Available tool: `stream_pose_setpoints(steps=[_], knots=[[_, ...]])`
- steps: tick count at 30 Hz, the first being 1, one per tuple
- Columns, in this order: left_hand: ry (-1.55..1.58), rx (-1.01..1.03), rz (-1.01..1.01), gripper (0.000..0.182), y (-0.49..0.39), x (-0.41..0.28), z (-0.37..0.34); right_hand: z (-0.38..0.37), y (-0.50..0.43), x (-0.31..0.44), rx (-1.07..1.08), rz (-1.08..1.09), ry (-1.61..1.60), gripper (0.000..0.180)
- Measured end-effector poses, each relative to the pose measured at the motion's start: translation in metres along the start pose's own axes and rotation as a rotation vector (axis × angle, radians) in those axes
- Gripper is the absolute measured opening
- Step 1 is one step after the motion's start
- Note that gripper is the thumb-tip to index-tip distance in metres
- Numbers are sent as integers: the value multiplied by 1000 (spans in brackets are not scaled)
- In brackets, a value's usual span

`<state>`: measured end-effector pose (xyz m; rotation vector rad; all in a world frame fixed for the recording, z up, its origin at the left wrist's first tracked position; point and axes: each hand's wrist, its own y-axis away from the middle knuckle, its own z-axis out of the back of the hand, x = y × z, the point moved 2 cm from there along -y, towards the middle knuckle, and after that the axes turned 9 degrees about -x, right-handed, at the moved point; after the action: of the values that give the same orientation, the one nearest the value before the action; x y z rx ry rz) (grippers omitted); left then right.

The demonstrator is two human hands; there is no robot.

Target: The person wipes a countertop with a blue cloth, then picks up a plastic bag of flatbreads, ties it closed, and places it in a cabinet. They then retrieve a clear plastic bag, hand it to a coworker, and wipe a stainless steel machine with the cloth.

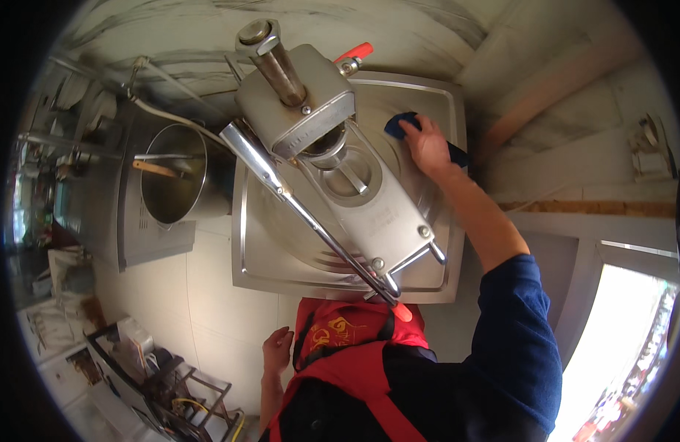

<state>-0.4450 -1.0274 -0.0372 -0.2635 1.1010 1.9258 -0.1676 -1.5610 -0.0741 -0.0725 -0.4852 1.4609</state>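
Note:
My right hand (pixel 430 145) presses a dark blue cloth (pixel 402 125) on the right side of a square stainless steel machine top (pixel 450 105). To its left stands a metal press (pixel 317 105) with a threaded column, a slotted plate (pixel 381 221) and a round cup under its head. The press's long chromed lever (pixel 317 226) slants down towards me and ends in a red grip. A second red-handled lever (pixel 355 54) shows behind the head. My left hand (pixel 278 348) hangs low beside my red apron (pixel 345 326), away from the machine, its fingers loosely curled with nothing seen in them.
Left of the machine stands a deep metal pot (pixel 174 193) with a wooden-handled utensil (pixel 154 168) in it. A curved pipe (pixel 174 117) runs above the pot. A dark metal rack (pixel 207 398) is at the lower left. A marble-patterned wall (pixel 406 33) rises behind the machine.

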Motion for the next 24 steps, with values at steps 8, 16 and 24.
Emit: stream_pose_setpoints(steps=[8,16,24], knots=[[87,-104,55,36,7,-16,-15,-37,-12,-70,28,-343,-94,35],[98,89,-289,34,-25,-126,-35,13,129,-52,-64,-441,-175,36],[127,448,-861,31,-24,-222,-78,174,132,55,-454,-672,-946,36]])
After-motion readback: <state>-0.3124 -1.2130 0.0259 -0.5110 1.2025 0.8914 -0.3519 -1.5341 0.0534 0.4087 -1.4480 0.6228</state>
